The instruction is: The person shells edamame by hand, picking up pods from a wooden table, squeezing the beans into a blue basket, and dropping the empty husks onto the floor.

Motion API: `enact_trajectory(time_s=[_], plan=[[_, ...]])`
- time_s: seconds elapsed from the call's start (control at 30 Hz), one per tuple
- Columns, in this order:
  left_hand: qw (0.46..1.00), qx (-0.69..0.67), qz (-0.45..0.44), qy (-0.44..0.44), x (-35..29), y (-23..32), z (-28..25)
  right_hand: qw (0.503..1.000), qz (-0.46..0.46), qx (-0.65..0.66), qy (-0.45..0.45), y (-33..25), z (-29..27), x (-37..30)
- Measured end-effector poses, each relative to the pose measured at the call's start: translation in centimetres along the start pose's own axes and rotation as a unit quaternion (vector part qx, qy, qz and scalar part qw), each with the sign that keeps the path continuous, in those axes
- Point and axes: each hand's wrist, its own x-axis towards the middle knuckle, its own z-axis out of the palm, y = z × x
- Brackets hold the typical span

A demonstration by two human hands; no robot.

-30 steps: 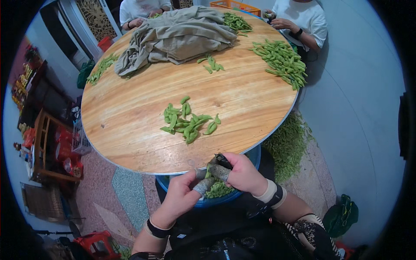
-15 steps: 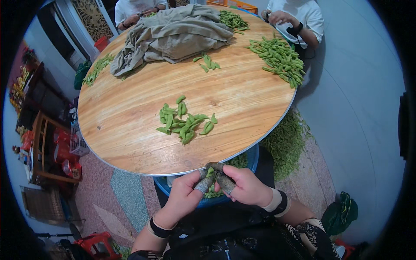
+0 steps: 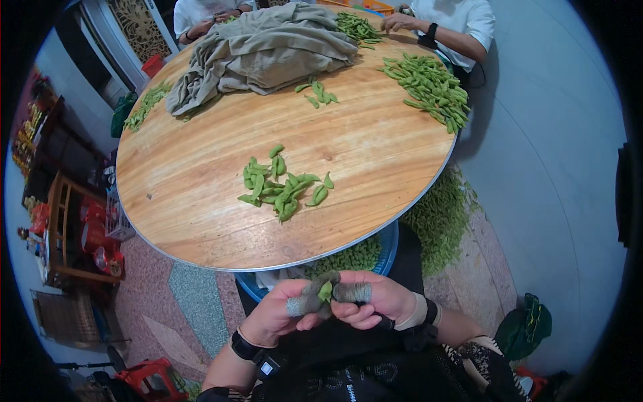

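Note:
A green soybean pod (image 3: pixel 325 291) is pinched between my hands just in front of the table's near edge. My left hand (image 3: pixel 278 309) grips it from the left, fingers closed and grey cloth covers on the fingertips. From the other side my right hand (image 3: pixel 382 299) presses in, its fingers curled and covered the same way. Most of the pod is hidden by the fingers. Under the hands and table edge sits a blue basin (image 3: pixel 390 251) holding shelled green beans (image 3: pixel 355 258) and a pale cloth. A small heap of pods (image 3: pixel 284 191) lies on the wooden table (image 3: pixel 194 181).
A grey-brown cloth (image 3: pixel 268 50) covers a mound at the table's far side. A larger pod pile (image 3: pixel 429 87) lies at the right edge. Two people in white shirts work across the table. Empty-looking green hulls (image 3: pixel 439 224) are heaped on the floor at right.
My hands have come slightly lower and turned, still pinching a pod, showing more of the basin's beans. The person at far right has lowered a hand to the table.

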Motion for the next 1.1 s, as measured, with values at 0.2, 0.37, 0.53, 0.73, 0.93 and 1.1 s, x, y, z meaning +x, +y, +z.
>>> enact_trajectory(time_s=[0.2, 0.37, 0.53, 0.73, 0.93, 1.1], plan=[[0.713, 0.637, 0.188, 0.223, 0.2, -0.8, -0.1, 0.962, -0.041, -0.198, 0.183, 0.2, 0.1, 0.9], [0.540, 0.771, 0.252, 0.226, 0.4, -0.7, 0.7, 0.950, -0.068, -0.236, 0.191, 0.6, 0.0, 1.6], [0.522, 0.772, 0.264, 0.248, 0.2, -1.1, 0.3, 0.955, -0.067, -0.219, 0.190, 0.1, 1.0, 1.7], [0.381, 0.806, 0.365, 0.267, 0.0, -0.5, 0.3, 0.968, -0.039, -0.162, 0.189, 0.4, 0.4, 2.2], [0.332, 0.824, 0.413, 0.200, 0.3, -0.8, -0.7, 0.962, -0.040, -0.171, 0.207, 0.6, 0.3, 2.4], [0.461, 0.769, 0.382, 0.223, 0.9, -1.8, -1.5, 0.956, -0.036, -0.192, 0.221, 0.6, -0.2, 2.6]])
